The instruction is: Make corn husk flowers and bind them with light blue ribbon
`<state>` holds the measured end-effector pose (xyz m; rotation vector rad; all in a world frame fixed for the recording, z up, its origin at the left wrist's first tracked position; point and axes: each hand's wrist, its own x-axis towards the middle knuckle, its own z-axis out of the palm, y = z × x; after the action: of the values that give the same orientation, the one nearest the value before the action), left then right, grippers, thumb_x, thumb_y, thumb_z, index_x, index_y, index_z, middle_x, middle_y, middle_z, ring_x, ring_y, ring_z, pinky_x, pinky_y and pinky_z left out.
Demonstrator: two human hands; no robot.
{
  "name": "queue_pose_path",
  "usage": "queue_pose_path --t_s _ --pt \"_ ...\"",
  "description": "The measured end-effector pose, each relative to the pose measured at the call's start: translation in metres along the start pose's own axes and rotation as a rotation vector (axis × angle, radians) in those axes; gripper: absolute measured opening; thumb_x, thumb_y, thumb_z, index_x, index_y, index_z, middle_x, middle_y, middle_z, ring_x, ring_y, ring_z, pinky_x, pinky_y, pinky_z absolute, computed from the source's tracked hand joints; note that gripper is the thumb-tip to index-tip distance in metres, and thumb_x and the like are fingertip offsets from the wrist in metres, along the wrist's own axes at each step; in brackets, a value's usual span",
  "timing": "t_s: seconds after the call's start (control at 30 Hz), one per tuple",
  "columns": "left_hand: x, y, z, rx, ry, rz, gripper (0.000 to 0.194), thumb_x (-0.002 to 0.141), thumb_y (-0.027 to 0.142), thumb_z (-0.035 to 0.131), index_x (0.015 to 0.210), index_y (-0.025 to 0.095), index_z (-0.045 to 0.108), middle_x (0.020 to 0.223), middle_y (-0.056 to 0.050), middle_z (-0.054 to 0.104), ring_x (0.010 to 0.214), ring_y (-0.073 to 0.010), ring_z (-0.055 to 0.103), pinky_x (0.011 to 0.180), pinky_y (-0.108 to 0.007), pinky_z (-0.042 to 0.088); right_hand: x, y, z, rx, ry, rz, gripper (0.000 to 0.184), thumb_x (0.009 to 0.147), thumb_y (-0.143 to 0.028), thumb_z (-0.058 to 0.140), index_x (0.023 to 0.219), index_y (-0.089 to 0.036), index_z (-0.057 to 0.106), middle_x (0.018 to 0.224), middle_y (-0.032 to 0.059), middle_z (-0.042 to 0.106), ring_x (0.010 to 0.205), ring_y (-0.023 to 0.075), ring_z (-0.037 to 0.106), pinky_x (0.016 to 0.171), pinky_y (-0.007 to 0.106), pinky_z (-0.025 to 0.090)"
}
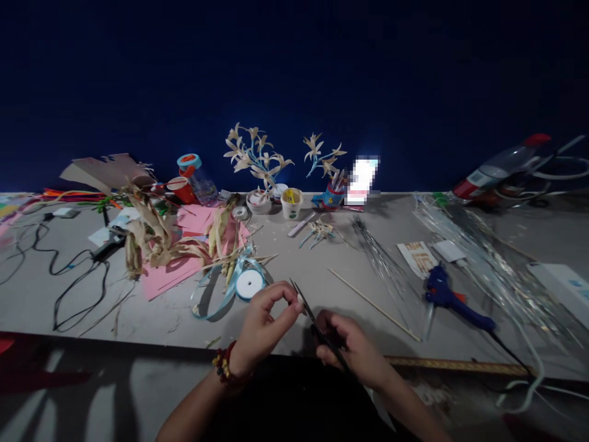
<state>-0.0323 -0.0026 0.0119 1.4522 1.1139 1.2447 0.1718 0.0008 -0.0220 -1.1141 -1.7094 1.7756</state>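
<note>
The round white spool with a blue edge [243,285] lies flat on the grey table [294,261], and shiny light blue ribbon [230,293] loops out to its left. The left hand [271,316] is just to the right of the spool and a bit lower, with a red and gold bead bracelet [222,366] on its wrist. Its thumb and fingertips are pinched close together on a small pale piece [300,302] — too small to tell what it is.

The right hand [347,344] is farther right of the spool and lower down. Its fingers curl around the dark metal scissors [313,316]. The scissors point up and left, right by the pale piece, and their tips are a tiny bit apart. I cannot tell if the blades touch the piece.

Left of the spool, dry tan husks [159,236] sit in a messy pile, partly on flat pink paper [161,283]. Above the spool stands a branch with pale, pointy flowers and blue stems [264,142]. A white tub with something yellow inside [291,212] is up and to the right of the spool. Well to the spool's right are a thin wooden stick [372,302] — it lies slanted — and a dark blue glue gun [444,291].
</note>
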Motion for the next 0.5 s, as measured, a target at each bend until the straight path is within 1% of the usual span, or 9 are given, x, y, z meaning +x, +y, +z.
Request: queue_pose_path --t_s 0.2,0.3,0.5 --pt "-0.0004 0.0031 -0.0001 0.021 -0.006 -0.006 0.016 0.091 0.021 0.061 0.076 0.018 0.056 0.077 -0.003 0.061 0.076 -0.0162 0.057 0.074 -0.029 0.043 -0.0003 -0.0012 0.0021 -0.005 0.009 0.023 0.059 0.07 -0.076 0.067 0.075 -0.022 0.043 0.067 -0.0057 0.037 0.06 0.0116 0.034 0.053 0.024 0.03" --pt "0.0002 0.0028 -0.0007 0.017 -0.009 -0.012 0.016 0.092 0.022 0.06 0.077 0.018 0.057 0.078 -0.003 0.062 0.076 -0.0165 0.057 0.074 -0.029 0.044 -0.0007 -0.0029 0.0019 -0.025 0.027 0.012 0.058 0.071 -0.073 0.069 0.072 -0.022 0.042 0.065 -0.0062 0.036 0.06 0.0112 0.032 0.053 0.023 0.028" --pt "0.0 0.0012 -0.0016 0.003 -0.01 -0.013 0.016 0.092 0.023 0.061 0.077 0.018 0.057 0.078 -0.003 0.062 0.076 -0.0163 0.058 0.074 -0.029 0.044 -0.0006 -0.0044 0.0015 -0.039 0.036 0.0 0.058 0.071 -0.075 0.068 0.071 -0.022 0.041 0.064 -0.0064 0.035 0.059 0.0114 0.032 0.052 0.024 0.027"
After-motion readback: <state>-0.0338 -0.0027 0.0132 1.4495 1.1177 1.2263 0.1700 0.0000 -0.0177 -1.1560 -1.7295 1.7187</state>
